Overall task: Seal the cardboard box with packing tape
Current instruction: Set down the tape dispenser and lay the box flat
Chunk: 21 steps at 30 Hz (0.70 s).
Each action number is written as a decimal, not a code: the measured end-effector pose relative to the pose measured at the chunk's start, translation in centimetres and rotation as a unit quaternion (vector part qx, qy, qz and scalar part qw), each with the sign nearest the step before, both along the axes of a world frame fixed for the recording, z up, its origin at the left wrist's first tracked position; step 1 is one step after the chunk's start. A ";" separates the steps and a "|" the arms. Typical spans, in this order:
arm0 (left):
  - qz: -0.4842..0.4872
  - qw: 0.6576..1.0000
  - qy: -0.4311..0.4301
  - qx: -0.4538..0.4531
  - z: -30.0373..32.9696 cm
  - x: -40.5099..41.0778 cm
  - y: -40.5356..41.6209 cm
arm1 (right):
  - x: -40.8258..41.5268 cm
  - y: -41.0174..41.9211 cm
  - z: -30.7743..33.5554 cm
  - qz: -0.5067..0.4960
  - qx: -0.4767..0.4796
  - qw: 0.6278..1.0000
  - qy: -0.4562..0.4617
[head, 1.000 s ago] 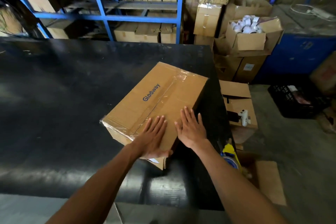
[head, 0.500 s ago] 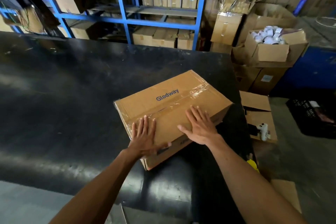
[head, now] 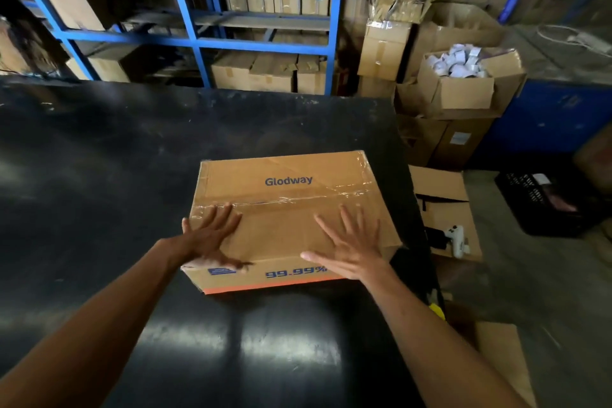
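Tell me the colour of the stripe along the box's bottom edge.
Orange stripe, clearest in the head view.

The box (head: 291, 219) is matt brown cardboard; clear glossy tape (head: 298, 200) (wrinkled near one corner) shines along its seam; the black bench (head: 132, 175) looks smooth and glossy, throwing back light.

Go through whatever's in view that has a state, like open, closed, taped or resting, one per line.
Brown cardboard Glodway box: closed, clear tape along top seam, on black table.
Left hand: open, flat on box top.
Right hand: open, fingers spread on box top.
Cardboard box of white items: flaps open.
Floor carton beside table: flap open.
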<state>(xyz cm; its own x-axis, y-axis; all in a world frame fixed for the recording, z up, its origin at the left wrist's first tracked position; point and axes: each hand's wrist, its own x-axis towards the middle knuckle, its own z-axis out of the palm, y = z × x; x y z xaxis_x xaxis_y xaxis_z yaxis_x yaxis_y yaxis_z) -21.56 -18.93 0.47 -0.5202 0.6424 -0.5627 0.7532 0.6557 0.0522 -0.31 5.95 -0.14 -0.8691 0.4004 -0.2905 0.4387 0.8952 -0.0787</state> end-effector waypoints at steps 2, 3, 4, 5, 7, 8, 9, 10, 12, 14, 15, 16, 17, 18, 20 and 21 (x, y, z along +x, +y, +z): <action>0.021 0.998 0.012 0.055 -1.4 0.5 0.4 | 0.7 1.7 -1.1 -0.007 -0.013 1.000 0.009; 0.029 0.996 0.022 0.077 -1.9 0.4 0.5 | 0.8 1.8 -1.4 -0.008 -0.016 1.000 0.021; 0.030 0.995 0.029 0.088 -2.1 0.2 0.6 | 0.7 1.7 -1.7 -0.009 -0.014 0.999 0.032; 0.024 0.995 0.036 0.089 -2.1 -0.3 0.7 | 0.5 1.4 -1.9 -0.013 -0.008 0.999 0.040; 0.006 0.996 0.047 0.080 -1.9 -1.4 1.2 | -0.1 1.0 -2.2 -0.031 0.001 0.998 0.052; 0.002 0.996 0.046 0.073 -1.8 -2.1 1.6 | -0.4 0.9 -2.3 -0.041 0.005 0.998 0.056; 0.003 0.997 0.044 0.069 -1.6 -2.5 2.0 | -0.6 0.9 -2.4 -0.052 0.008 0.997 0.058; 0.006 0.997 0.041 0.068 -1.6 -2.9 2.6 | -0.7 0.9 -2.5 -0.063 0.010 0.996 0.061; 0.023 0.996 0.030 0.078 -2.0 -2.8 3.4 | -0.8 0.9 -2.5 -0.078 0.015 0.995 0.063; 0.042 0.994 0.025 0.103 -2.6 -2.2 3.7 | -0.7 1.0 -2.5 -0.083 0.016 0.995 0.061; 0.048 0.993 0.027 0.109 -2.8 -2.0 3.8 | -0.7 1.0 -2.5 -0.084 0.016 0.995 0.060; 0.052 0.992 0.028 0.111 -2.9 -1.8 3.9 | -0.7 1.1 -2.4 -0.083 0.016 0.995 0.061; 0.059 0.992 0.029 0.111 -2.9 -1.6 4.0 | -0.7 1.1 -2.4 -0.081 0.016 0.995 0.063; 0.067 0.991 0.033 0.110 -2.9 -1.5 4.2 | -0.7 1.1 -2.5 -0.080 0.015 0.995 0.065; 0.082 0.989 0.049 0.112 -2.8 -1.3 4.6 | -0.8 1.2 -2.5 -0.081 0.010 0.994 0.066; 0.086 0.988 0.057 0.113 -2.9 -1.2 4.8 | -0.9 1.3 -2.5 -0.083 0.009 0.994 0.067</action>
<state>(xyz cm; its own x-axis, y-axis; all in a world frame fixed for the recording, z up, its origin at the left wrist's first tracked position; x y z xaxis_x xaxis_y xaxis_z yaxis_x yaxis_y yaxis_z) -22.81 -14.08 -2.38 -0.6837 0.6423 -0.3464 0.6414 0.7553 0.1344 -1.25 7.28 -2.68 -0.8210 0.5454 -0.1688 0.5672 0.8131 -0.1314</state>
